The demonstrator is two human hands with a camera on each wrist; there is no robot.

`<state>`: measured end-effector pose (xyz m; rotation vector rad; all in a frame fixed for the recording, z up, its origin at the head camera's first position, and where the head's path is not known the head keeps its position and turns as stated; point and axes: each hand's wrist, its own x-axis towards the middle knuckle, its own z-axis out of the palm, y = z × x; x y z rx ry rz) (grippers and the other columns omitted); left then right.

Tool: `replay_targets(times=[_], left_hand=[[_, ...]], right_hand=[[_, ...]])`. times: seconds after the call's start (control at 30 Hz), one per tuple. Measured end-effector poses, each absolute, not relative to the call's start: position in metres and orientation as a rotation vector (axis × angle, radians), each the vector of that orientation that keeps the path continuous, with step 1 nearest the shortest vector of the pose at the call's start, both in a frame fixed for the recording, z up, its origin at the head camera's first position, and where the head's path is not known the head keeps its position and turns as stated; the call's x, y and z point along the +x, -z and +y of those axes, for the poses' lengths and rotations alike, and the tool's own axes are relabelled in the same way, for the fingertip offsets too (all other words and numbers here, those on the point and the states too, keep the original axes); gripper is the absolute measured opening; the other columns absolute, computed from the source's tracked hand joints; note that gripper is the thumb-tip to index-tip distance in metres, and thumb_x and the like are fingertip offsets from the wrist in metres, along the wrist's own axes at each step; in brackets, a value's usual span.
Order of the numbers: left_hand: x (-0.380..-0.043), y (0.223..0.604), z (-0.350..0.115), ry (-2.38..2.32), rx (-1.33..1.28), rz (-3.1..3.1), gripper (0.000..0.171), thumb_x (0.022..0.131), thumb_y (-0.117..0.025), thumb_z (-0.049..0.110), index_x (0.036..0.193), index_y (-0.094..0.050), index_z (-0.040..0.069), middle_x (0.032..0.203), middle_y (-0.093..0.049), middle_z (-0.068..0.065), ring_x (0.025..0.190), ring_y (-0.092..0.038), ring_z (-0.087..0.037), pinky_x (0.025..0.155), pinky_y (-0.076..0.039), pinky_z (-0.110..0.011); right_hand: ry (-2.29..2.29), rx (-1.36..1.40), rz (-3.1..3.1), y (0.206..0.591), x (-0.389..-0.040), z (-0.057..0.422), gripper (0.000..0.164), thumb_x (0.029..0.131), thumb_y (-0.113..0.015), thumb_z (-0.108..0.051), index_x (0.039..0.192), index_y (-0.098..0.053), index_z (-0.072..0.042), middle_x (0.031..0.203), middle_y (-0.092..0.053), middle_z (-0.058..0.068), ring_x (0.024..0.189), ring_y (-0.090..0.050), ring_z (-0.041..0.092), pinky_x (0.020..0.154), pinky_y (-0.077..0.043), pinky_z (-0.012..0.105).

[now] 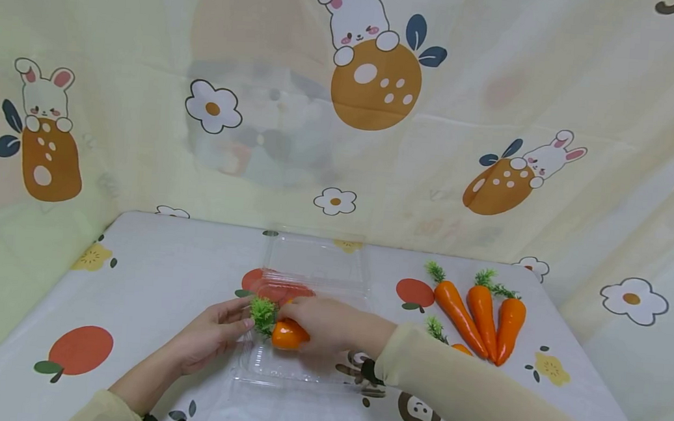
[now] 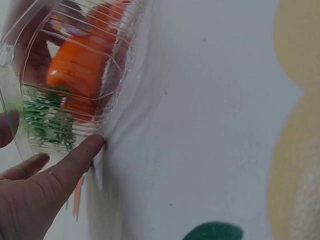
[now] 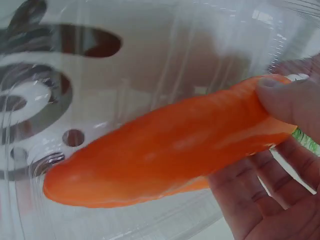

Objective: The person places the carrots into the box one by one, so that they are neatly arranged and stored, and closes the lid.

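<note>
An orange carrot [image 3: 165, 145] with a green leafy top [image 1: 263, 314] lies in a clear plastic container [image 1: 279, 369]. My right hand [image 1: 329, 324] grips its thick end, thumb on top and fingers beneath, with the tip pointing away in the right wrist view. A bit of a second orange piece [image 3: 192, 185] shows under it. Through the container's ribbed wall, the left wrist view shows the carrot's orange body [image 2: 80, 70] and its greens. At the container's left side my left hand [image 1: 214, 332] touches the wall with extended fingers.
The container's clear lid [image 1: 316, 261] lies folded back at the far side. To the right rest three carrots [image 1: 481, 310] with green tops, and another carrot [image 1: 461, 348] is partly hidden by my right sleeve. A patterned cloth [image 1: 150, 276] covers the table, with a printed curtain behind.
</note>
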<state>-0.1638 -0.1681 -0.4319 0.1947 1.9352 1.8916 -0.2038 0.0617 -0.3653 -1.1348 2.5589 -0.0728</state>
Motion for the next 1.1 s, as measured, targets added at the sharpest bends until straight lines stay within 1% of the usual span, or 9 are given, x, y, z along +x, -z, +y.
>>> replay_targets(times=[0.07, 0.2, 0.43, 0.57, 0.73, 0.9, 1.0, 1.1], left_hand=[[-0.1641, 0.4318, -0.1683, -1.892, 0.198, 1.928, 0.069, 0.105, -0.054, 0.016, 0.160, -0.019, -0.006, 0.163, -0.025, -0.034, 0.149, -0.034, -0.048, 0.113, -0.047, -0.049], [-0.1646, 0.4317, -0.1682, -1.893, 0.207, 1.919, 0.069, 0.105, -0.053, 0.017, 0.160, -0.018, -0.005, 0.163, -0.025, -0.033, 0.149, -0.034, -0.048, 0.111, -0.049, -0.048], [-0.1634, 0.4311, -0.1671, -1.882, 0.185, 1.943, 0.067, 0.106, -0.054, 0.018, 0.160, -0.021, -0.004, 0.163, -0.027, -0.031, 0.150, -0.033, -0.048, 0.116, -0.042, -0.055], [-0.1632, 0.4311, -0.1673, -1.881, 0.193, 1.947, 0.067, 0.106, -0.053, 0.018, 0.160, -0.021, -0.004, 0.163, -0.027, -0.032, 0.150, -0.033, -0.048, 0.116, -0.042, -0.055], [-0.1632, 0.4315, -0.1677, -1.887, 0.212, 1.938, 0.068, 0.106, -0.053, 0.018, 0.160, -0.019, -0.005, 0.163, -0.026, -0.032, 0.150, -0.032, -0.049, 0.115, -0.042, -0.054], [-0.1625, 0.4304, -0.1667, -1.894, 0.190, 1.930, 0.068, 0.106, -0.054, 0.017, 0.160, -0.020, -0.004, 0.164, -0.026, -0.031, 0.151, -0.030, -0.048, 0.118, -0.036, -0.059], [-0.1621, 0.4300, -0.1662, -1.896, 0.181, 1.933, 0.067, 0.105, -0.054, 0.017, 0.160, -0.021, -0.004, 0.164, -0.026, -0.031, 0.151, -0.030, -0.048, 0.119, -0.034, -0.060], [-0.1618, 0.4305, -0.1661, -1.895, 0.184, 1.942, 0.067, 0.105, -0.054, 0.016, 0.160, -0.021, -0.004, 0.164, -0.026, -0.031, 0.151, -0.030, -0.048, 0.118, -0.037, -0.059]], right_hand=[[0.023, -1.134, 2.565, 0.3666, -0.2021, 0.0609, 0.048, 0.089, -0.079, -0.019, 0.134, -0.062, -0.019, 0.132, -0.064, -0.002, 0.112, -0.062, 0.013, 0.106, -0.051, 0.030], [-0.057, -1.139, 2.567, 0.3689, -0.1994, 0.0597, 0.050, 0.089, -0.080, -0.021, 0.135, -0.060, -0.020, 0.126, -0.061, -0.002, 0.103, -0.062, 0.012, 0.101, -0.054, 0.030], [-0.195, -1.186, 2.596, 0.3725, -0.1976, 0.0574, 0.053, 0.089, -0.080, -0.027, 0.138, -0.058, -0.021, 0.119, -0.060, -0.002, 0.093, -0.061, 0.011, 0.093, -0.058, 0.029], [-0.276, -1.210, 2.608, 0.3735, -0.1975, 0.0570, 0.057, 0.088, -0.081, -0.028, 0.140, -0.057, -0.021, 0.121, -0.062, -0.001, 0.094, -0.064, 0.012, 0.093, -0.059, 0.029], [-0.313, -1.197, 2.615, 0.3739, -0.1978, 0.0579, 0.062, 0.088, -0.082, -0.029, 0.143, -0.055, -0.024, 0.129, -0.062, 0.000, 0.097, -0.067, 0.013, 0.094, -0.059, 0.030], [-0.309, -1.186, 2.623, 0.3730, -0.1976, 0.0598, 0.062, 0.088, -0.082, -0.029, 0.143, -0.055, -0.023, 0.133, -0.062, 0.002, 0.100, -0.068, 0.015, 0.095, -0.059, 0.031], [-0.306, -1.182, 2.630, 0.3717, -0.1970, 0.0609, 0.060, 0.087, -0.083, -0.028, 0.141, -0.057, -0.023, 0.132, -0.063, 0.001, 0.101, -0.068, 0.015, 0.095, -0.059, 0.031], [-0.298, -1.181, 2.629, 0.3697, -0.1963, 0.0621, 0.058, 0.087, -0.083, -0.028, 0.138, -0.058, -0.022, 0.130, -0.064, 0.001, 0.101, -0.067, 0.014, 0.094, -0.058, 0.030]])
